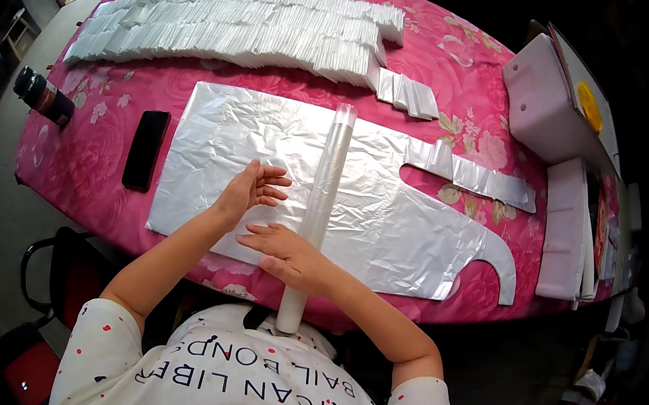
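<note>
A silvery white plastic sheet (228, 135) with curved cut-outs and strap-like ends lies flat and crinkled on the table. Across its middle rests a long roll of clear plastic film (332, 163), its near end reaching past the table edge to my shirt. My left hand (250, 190) hovers left of the roll above the sheet, fingers stretched out and nothing in them. Crossing over the roll's near part, my right hand (290, 256) has its fingers extended to the left, also holding nothing. Whether its underside touches the roll I cannot tell.
Rows of folded white plastic packets (233, 24) fill the table's far side. A black phone (145, 150) and a dark jar (44, 96) are at the left. White foam boxes (540, 99) stand at the right on the pink floral tablecloth (95, 176). A chair (76, 270) is near left.
</note>
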Demonstrator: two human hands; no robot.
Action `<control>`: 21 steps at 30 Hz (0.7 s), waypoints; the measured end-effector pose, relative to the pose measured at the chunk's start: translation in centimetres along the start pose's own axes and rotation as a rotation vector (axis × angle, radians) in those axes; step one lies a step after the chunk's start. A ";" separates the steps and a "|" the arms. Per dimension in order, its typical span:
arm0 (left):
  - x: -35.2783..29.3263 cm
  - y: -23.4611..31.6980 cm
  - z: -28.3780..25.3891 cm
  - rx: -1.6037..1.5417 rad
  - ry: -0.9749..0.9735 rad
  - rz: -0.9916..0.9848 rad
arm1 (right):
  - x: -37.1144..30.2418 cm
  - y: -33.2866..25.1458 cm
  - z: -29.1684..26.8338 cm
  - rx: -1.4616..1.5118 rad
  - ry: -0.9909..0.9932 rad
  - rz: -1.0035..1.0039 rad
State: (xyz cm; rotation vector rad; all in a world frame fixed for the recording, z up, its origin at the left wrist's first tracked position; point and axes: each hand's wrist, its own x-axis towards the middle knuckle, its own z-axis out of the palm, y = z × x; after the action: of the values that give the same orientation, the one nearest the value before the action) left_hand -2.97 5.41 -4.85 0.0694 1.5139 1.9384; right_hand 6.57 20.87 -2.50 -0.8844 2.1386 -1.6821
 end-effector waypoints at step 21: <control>-18.6 -3.2 -6.1 0.866 0.563 0.250 | 17.2 5.2 2.6 -0.954 -0.106 -0.115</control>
State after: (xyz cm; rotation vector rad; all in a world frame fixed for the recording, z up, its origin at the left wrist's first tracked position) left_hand 10.31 -9.25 -3.15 0.0943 2.7491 1.3773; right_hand -6.76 8.96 -5.58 -1.2832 2.8427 -0.5313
